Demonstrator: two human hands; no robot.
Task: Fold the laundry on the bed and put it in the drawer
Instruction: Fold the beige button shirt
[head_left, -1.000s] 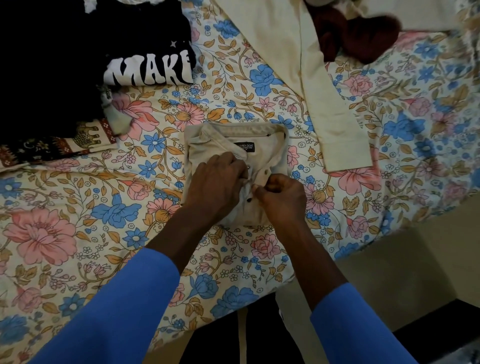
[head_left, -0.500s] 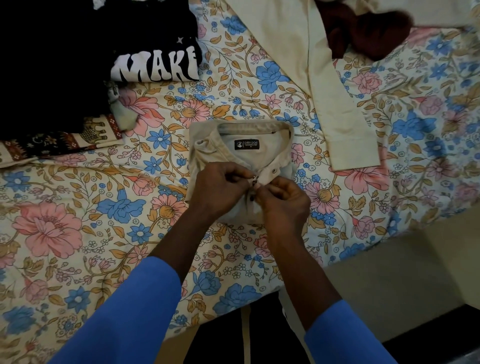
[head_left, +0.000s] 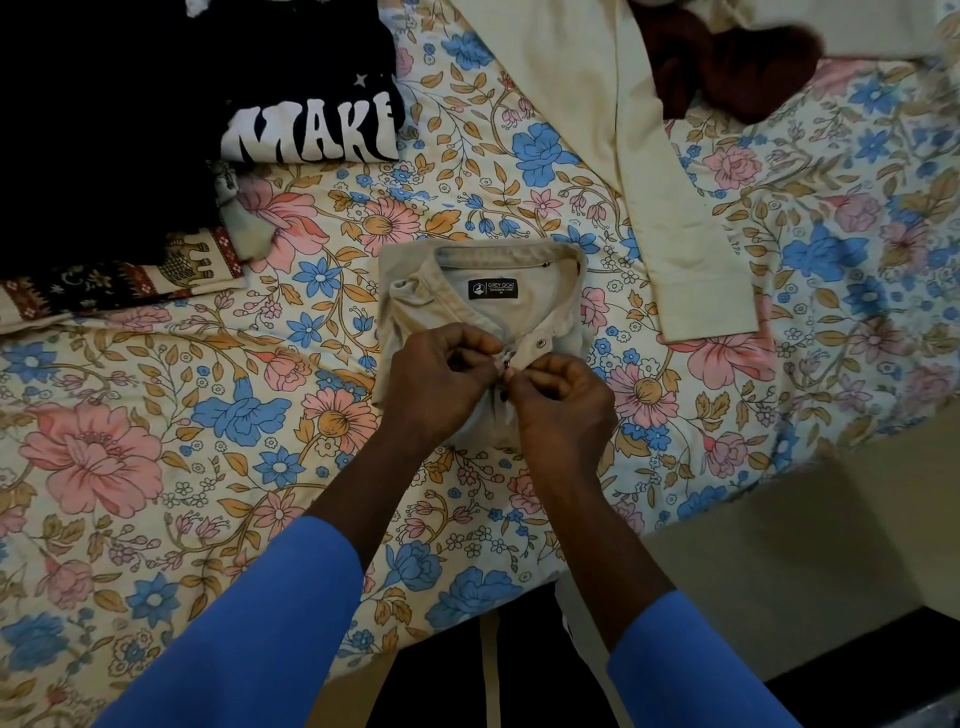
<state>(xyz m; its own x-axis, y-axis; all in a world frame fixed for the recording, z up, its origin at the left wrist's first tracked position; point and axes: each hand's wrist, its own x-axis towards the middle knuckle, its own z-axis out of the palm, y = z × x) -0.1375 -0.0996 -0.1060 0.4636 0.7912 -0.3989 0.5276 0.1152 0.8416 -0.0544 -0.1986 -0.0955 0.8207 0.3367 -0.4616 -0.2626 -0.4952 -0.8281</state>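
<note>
Beige shirt (head_left: 428, 306) between both curled hands (head_left: 441, 387)

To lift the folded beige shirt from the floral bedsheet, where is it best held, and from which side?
Probably by its side edges, coming under the folded beige shirt from left and right: it lies flat, a compact rectangle, collar away, so folds should hold.

Beige shirt (head_left: 483, 270) placket mostly hidden — label (head_left: 493, 289) fine print unreadable — black tee (head_left: 311, 67) cropped at top.
</note>
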